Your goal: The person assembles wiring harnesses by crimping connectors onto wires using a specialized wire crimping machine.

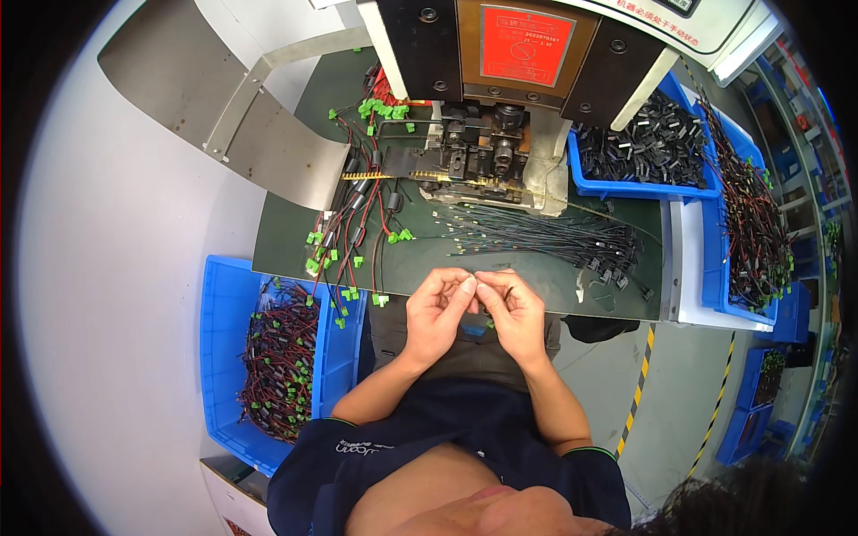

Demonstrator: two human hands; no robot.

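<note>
My left hand [436, 311] and my right hand [516, 314] meet at the fingertips over the near edge of the dark green bench [407, 268]. Thumbs and index fingers are pinched together, and whatever lies between them is too small and hidden to make out. Just beyond my fingers, thin black wires [527, 234] lie in a loose bundle, their right ends fitted with dark connectors. To the left is a heap of red and black wire harnesses [360, 234] with green connectors and black cylinders. A crimping machine's dark metal tooling [487, 152] stands behind the wires.
A curved metal chute [290, 147] and a brassy terminal strip [366, 176] lead to the machine. One blue bin [219, 344] of harnesses sits low at left. On the right are a blue bin [617, 189] of black plastic pieces and another blue bin [712, 259] of harnesses.
</note>
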